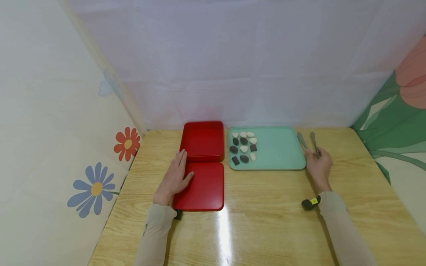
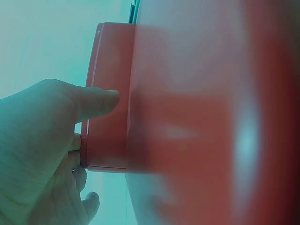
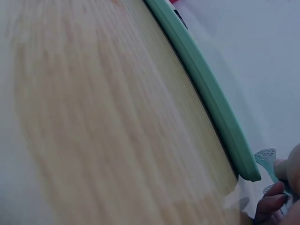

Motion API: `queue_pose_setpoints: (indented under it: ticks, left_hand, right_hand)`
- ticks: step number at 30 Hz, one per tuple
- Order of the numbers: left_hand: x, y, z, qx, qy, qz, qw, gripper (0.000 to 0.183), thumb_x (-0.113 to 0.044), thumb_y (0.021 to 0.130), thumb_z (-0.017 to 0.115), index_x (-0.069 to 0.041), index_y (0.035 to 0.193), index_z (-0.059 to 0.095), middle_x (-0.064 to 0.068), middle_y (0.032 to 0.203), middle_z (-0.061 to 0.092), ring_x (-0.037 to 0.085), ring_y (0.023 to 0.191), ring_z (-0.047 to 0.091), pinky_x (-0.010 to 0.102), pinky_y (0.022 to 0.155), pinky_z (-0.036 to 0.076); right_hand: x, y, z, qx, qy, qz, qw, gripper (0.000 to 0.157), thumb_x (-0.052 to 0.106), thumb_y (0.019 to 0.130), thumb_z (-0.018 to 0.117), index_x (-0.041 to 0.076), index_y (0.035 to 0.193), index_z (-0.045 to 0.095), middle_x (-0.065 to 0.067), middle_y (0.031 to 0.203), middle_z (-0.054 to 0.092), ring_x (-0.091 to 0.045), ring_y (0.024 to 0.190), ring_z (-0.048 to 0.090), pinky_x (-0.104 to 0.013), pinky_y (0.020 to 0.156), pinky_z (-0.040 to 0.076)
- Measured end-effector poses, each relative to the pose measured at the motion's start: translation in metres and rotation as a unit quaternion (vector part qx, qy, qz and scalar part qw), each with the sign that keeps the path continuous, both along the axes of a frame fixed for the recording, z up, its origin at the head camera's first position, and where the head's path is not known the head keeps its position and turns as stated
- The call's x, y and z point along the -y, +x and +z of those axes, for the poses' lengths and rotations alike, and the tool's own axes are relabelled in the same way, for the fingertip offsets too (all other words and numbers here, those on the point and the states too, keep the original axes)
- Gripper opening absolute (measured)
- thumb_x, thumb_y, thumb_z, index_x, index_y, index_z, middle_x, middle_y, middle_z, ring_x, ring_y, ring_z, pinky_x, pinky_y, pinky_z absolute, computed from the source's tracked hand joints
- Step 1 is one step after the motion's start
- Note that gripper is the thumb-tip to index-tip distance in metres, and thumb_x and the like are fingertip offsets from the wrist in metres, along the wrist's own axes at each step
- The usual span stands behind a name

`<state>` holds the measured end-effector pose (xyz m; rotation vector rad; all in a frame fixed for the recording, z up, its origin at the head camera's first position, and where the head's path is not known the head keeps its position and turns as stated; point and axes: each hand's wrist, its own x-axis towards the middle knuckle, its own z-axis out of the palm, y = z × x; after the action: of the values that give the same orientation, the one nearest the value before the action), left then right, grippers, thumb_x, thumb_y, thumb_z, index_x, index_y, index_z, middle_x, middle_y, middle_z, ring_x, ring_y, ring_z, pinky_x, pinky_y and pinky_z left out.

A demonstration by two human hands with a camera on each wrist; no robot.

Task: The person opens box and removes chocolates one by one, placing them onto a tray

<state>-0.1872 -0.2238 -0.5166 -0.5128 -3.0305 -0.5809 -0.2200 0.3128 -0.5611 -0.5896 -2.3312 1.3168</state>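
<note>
My left hand (image 1: 174, 177) lies at the near left corner of an open red box (image 1: 203, 138), its fingers fairly straight against the rim. The thumb reaches over a flat red lid (image 1: 204, 188) in front of the box. My right hand (image 1: 320, 168) grips metal tongs (image 1: 314, 139) beside the right end of a turquoise tray (image 1: 276, 147). The two arms of the tongs stand apart and point away, and perforated tips (image 3: 266, 155) show in the right wrist view. Small dark and white pieces (image 1: 244, 149), oval, heart-shaped and square, lie in rows at the tray's left.
The wooden table (image 1: 266, 214) meets a white cloth backdrop (image 1: 233, 74) behind the box and tray. A flower-printed wall (image 1: 96, 188) stands along the left, and a leaf-patterned one (image 1: 399, 129) along the right.
</note>
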Motion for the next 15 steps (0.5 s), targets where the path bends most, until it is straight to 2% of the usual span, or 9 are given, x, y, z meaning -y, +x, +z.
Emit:
queue_pose_setpoints:
  ticks: [3,7,15]
  left_hand:
    - [-0.0003,0.0002,-0.0006,0.005,0.001,0.002,1.0,0.088,-0.025,0.104,0.068,0.008,0.168,0.015,0.025,0.177,0.014,0.047,0.164,0.012,0.062,0.131,0.019]
    - [0.0008,0.0006,-0.0024,0.009,-0.001,0.005,0.9999,0.09,-0.025,0.103,0.069,0.007,0.168,0.014,0.025,0.177,0.013,0.047,0.164,0.011,0.062,0.131,0.018]
    - [0.001,0.0012,-0.0005,-0.002,-0.001,0.004,1.0,0.088,-0.023,0.103,0.069,0.009,0.167,0.017,0.026,0.177,0.015,0.048,0.164,0.012,0.063,0.131,0.02]
  right_hand:
    - [-0.001,-0.0004,0.0,0.011,-0.009,0.003,1.0,0.054,0.032,0.107,0.062,-0.008,0.143,0.061,-0.03,0.128,0.067,-0.04,0.116,0.065,-0.044,0.095,0.053]
    - [-0.0013,-0.0004,0.0004,0.023,-0.02,0.007,1.0,0.056,0.032,0.108,0.062,-0.008,0.147,0.057,-0.032,0.132,0.065,-0.045,0.122,0.063,-0.058,0.108,0.05]
    - [-0.0016,-0.002,0.0025,0.04,-0.012,0.025,0.999,0.06,0.032,0.108,0.061,-0.012,0.149,0.053,-0.034,0.131,0.062,-0.048,0.123,0.06,-0.061,0.11,0.049]
